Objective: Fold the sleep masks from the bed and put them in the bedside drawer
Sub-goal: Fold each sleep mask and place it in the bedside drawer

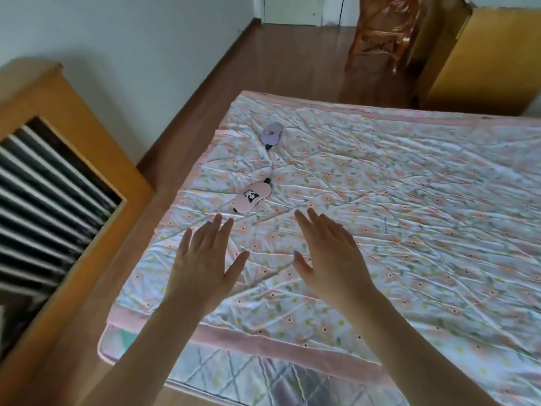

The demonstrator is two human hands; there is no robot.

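Just beyond the left hand's (202,265) fingers (216,230) lies the pink sleep mask (248,199).

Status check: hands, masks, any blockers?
Left hand and right hand open, empty, over bed. Pink panda mask and purple mask unfolded ahead. Nothing in the way.

The bed (380,200) fills the middle and right of the frame, covered by a creased flowered sheet (409,230) with a pink border. Two sleep masks lie flat on it left of centre: a pink mask (250,199) with a panda print, and a purple mask (272,132) well apart from it, higher in the frame near the bed's left edge.
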